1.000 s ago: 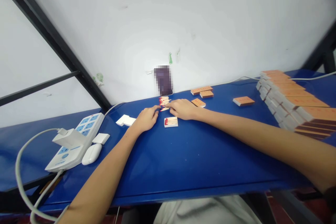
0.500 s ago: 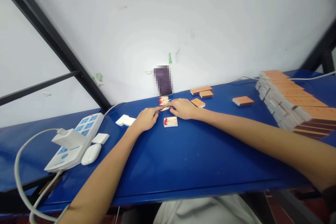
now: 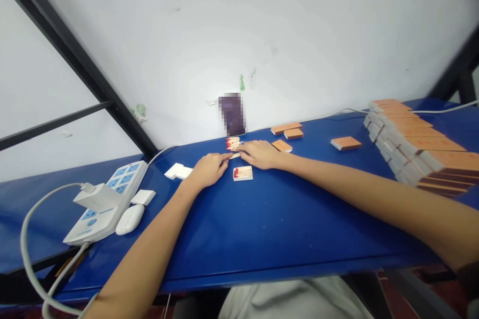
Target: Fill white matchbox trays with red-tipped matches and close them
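A small heap of red-tipped matches lies on the blue table near the wall. My left hand and my right hand meet at that heap, fingers curled and pinching at the matches between them. Just in front of the hands sits an open matchbox tray filled with matches, red heads to the left. What exactly each fingertip grips is too small to see.
White empty trays lie left of my hands. A white power strip with cable, a white earbud case sit at the left. Orange matchboxes lie behind; one single box and a long stack stand at the right.
Hardly anything has moved. My fingers have shifted slightly at the heap of matches, and the view has drifted a little.
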The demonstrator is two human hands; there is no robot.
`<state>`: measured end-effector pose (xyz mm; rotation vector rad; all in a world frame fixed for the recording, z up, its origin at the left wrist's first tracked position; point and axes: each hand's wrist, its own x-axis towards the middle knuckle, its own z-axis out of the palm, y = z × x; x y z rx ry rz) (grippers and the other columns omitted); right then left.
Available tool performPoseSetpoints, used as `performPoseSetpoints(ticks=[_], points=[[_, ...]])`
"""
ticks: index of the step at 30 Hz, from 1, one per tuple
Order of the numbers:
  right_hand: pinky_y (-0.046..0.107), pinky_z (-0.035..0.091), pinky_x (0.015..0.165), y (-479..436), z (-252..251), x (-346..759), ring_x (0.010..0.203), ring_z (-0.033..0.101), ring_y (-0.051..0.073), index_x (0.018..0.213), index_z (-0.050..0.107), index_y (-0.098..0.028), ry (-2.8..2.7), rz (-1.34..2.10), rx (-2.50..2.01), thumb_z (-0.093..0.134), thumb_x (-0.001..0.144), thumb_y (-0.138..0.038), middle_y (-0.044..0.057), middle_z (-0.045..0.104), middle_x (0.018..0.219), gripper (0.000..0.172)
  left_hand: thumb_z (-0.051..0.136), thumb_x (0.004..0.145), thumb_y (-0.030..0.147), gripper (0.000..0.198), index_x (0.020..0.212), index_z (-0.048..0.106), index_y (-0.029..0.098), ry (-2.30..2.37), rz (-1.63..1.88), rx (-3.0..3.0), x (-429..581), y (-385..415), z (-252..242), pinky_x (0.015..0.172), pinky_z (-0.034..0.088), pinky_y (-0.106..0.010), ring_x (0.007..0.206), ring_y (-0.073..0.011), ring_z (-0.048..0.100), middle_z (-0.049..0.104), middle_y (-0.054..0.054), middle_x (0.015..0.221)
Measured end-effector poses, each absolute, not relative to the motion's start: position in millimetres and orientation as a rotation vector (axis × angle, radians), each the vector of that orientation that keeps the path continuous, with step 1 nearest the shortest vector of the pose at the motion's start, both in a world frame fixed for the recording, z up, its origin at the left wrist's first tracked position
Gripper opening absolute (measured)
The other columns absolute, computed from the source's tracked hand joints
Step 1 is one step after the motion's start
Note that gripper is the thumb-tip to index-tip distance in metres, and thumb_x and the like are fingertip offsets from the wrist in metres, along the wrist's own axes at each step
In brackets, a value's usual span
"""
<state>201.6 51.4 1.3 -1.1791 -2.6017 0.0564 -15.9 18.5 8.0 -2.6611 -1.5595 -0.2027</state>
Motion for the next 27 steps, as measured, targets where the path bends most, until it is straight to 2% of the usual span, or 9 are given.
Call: performPoseSetpoints(ticks=[8,13,19,21,25,27], points=[[0.035,0.045,0.083,52.3,-1.6,201.3,0.109,0.062,0.027,0.133,0.056,-0.027,-2.556,0.033,-1.2,0.035,0.098,-0.034,0.007,0.065,0.126,0.042,0.035,0.097,0.033,0.045,0.135,0.059,0.024,-1.553,-0.204,-2.66,-18.7,18.0,9.8,0.083,0.051,-0.033,0.096,-0.024,0.068,0.072,-0.009,0.108],[0.036,0.045,0.083,54.4,-3.6,201.6,0.109,0.062,0.028,0.133,0.056,-0.028,-2.563,0.027,-1.193,0.035,0.097,-0.034,0.007,0.065,0.127,0.042,0.035,0.097,0.031,0.043,0.129,0.064,0.023,-1.55,-0.326,-2.708,-21.4,17.9,10.7,0.084,0.05,-0.032,0.096,-0.0231,0.068,0.073,-0.007,0.11],[0.034,0.044,0.083,51.5,-1.0,202.6,0.109,0.062,0.026,0.132,0.057,-0.029,-2.582,0.021,-1.137,0.034,0.098,-0.034,0.006,0.066,0.125,0.041,0.039,0.096,0.03,0.048,0.143,0.049,0.023,-1.615,-0.417,-2.673,-20.8,17.0,9.6,0.08,0.05,-0.033,0.087,-0.0225,0.069,0.074,-0.006,0.1],[0.033,0.043,0.082,49.8,0.7,202.4,0.107,0.062,0.025,0.131,0.058,-0.028,-2.597,0.014,-1.128,0.034,0.098,-0.033,0.006,0.067,0.122,0.041,0.038,0.096,0.03,0.049,0.144,0.047,0.024,-1.631,-0.389,-2.667,-19.9,17.4,8.4,0.082,0.05,-0.034,0.09,-0.0231,0.069,0.073,-0.006,0.104],[0.031,0.042,0.077,47.3,3.8,201.6,0.1,0.063,0.024,0.128,0.06,-0.026,-2.627,-0.022,-1.131,0.035,0.098,-0.032,0.008,0.068,0.116,0.039,0.035,0.096,0.028,0.049,0.144,0.046,0.027,-1.637,-0.296,-2.655,-17.6,18.8,6.6,0.092,0.049,-0.037,0.109,-0.0256,0.065,0.065,-0.007,0.129],[0.031,0.041,0.075,46.8,5.1,201.4,0.098,0.063,0.024,0.126,0.061,-0.026,-2.637,-0.032,-1.117,0.034,0.098,-0.031,0.008,0.068,0.114,0.039,0.034,0.096,0.028,0.049,0.144,0.047,0.027,-1.646,-0.245,-2.638,-16.6,19.1,6.5,0.096,0.048,-0.039,0.115,-0.0264,0.063,0.062,-0.006,0.133]])
